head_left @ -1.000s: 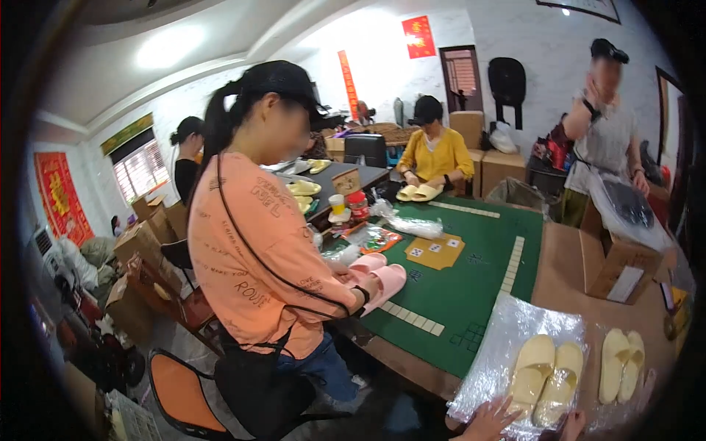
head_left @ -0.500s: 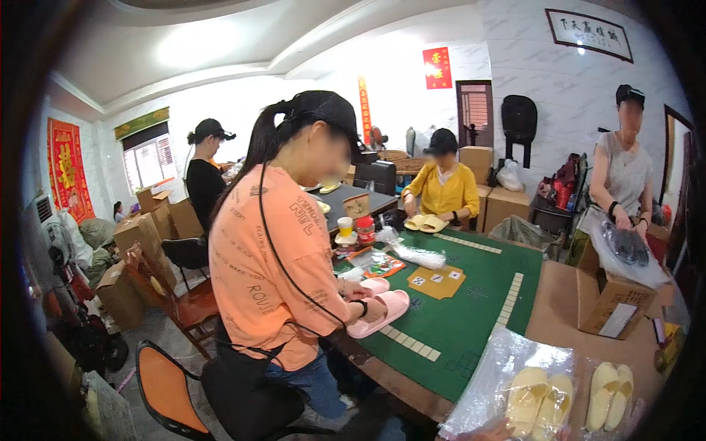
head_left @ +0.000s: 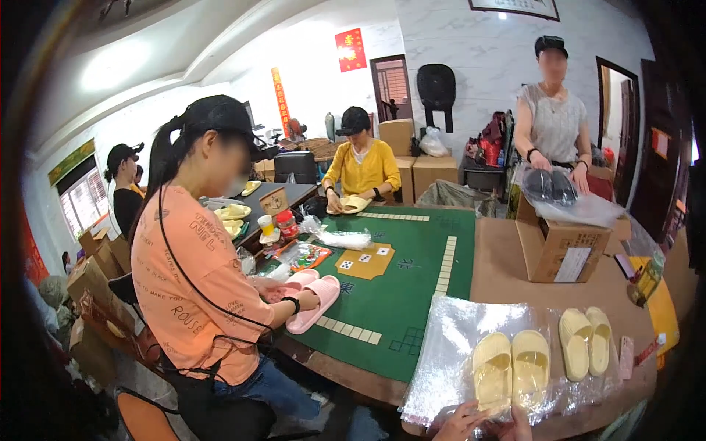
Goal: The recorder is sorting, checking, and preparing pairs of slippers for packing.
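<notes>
From the head camera, the person's own hands barely showed at the lower edge. The left hand [head_left: 462, 424] lay on the near edge of a clear crinkled plastic bag [head_left: 448, 353], its fingers [head_left: 471, 416] curled against the plastic just below a pair of pale yellow foam slippers [head_left: 512, 370] lying side by side inside it. Whether that grip pinched the bag or merely rested on it could not be told. The right hand [head_left: 519, 427] showed only as a sliver beside the left, touching the same edge of the bag, and its grip was too cut off to judge.

The bagged pair sat on the brown tabletop [head_left: 500, 272], at its near side. Just to the right lay a second pair of yellow slippers in clear wrapping [head_left: 586, 339]. Farther back stood an open brown cardboard box [head_left: 560, 246], over which a standing person in a grey top [head_left: 553, 125] held a pair of dark slippers in a clear bag [head_left: 551, 187].

To the left spread a green felt mat [head_left: 408, 279]. A seated person in an orange shirt [head_left: 187, 287] handled pink slippers [head_left: 312, 300] at its edge, and a person in a yellow top [head_left: 362, 167] sat at the far end.
</notes>
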Demonstrator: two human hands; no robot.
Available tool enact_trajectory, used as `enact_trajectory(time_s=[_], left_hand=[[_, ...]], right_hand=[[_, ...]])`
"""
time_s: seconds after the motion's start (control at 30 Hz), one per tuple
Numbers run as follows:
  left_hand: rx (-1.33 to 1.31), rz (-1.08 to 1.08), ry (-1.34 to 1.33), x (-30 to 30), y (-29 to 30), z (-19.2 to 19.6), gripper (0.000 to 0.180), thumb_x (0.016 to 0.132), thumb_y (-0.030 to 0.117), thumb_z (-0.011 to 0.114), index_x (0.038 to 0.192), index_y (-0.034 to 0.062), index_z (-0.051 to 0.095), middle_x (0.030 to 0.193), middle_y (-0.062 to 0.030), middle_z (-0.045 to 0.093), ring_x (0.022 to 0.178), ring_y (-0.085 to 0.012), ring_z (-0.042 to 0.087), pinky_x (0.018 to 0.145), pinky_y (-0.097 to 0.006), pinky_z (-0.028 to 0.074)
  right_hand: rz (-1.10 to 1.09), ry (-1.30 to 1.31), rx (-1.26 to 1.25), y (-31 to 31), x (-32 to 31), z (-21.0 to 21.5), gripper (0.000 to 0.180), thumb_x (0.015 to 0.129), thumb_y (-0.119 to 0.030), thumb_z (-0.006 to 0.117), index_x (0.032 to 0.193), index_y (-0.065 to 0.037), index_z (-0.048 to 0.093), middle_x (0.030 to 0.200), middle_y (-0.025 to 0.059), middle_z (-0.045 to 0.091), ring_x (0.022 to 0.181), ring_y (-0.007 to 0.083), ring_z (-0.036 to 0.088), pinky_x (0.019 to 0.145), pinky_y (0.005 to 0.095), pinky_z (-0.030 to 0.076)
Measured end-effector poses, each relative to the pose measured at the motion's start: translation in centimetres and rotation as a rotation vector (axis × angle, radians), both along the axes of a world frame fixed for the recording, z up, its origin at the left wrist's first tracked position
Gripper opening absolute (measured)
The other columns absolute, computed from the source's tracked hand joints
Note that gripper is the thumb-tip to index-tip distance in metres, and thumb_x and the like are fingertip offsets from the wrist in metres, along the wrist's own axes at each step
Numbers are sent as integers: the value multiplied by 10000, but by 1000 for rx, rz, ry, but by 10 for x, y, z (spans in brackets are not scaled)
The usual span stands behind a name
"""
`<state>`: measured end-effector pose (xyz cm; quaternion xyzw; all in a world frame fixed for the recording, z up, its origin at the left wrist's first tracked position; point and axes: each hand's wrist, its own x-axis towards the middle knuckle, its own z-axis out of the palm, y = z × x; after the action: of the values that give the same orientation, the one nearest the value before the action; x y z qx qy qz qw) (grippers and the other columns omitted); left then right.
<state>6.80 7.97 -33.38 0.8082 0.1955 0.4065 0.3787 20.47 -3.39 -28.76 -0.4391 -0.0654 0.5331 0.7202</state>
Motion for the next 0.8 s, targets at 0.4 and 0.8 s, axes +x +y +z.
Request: enact_trajectory(time_s=[0.4,0.8], left_hand=[[-49,130,362,-23,-7,-8,1018,747,372,732,1455,-52,136,1455,-319,216,1337,-498,214,1111,-542,191],[294,30,685,-25,-1,9,688,835,374,609,1372,-3,403,1452,-279,291,1358,-419,255,1089,-508,244]], right_hand=[[-206,57,-18,-2,35,-18,396,887,-243,573,1237,-73,494,1110,122,615,947,271,630,694,415,540],[-238,224,-14,7,9,-11,438,925,-282,510,1244,17,486,1183,140,602,1042,277,613,817,422,550]])
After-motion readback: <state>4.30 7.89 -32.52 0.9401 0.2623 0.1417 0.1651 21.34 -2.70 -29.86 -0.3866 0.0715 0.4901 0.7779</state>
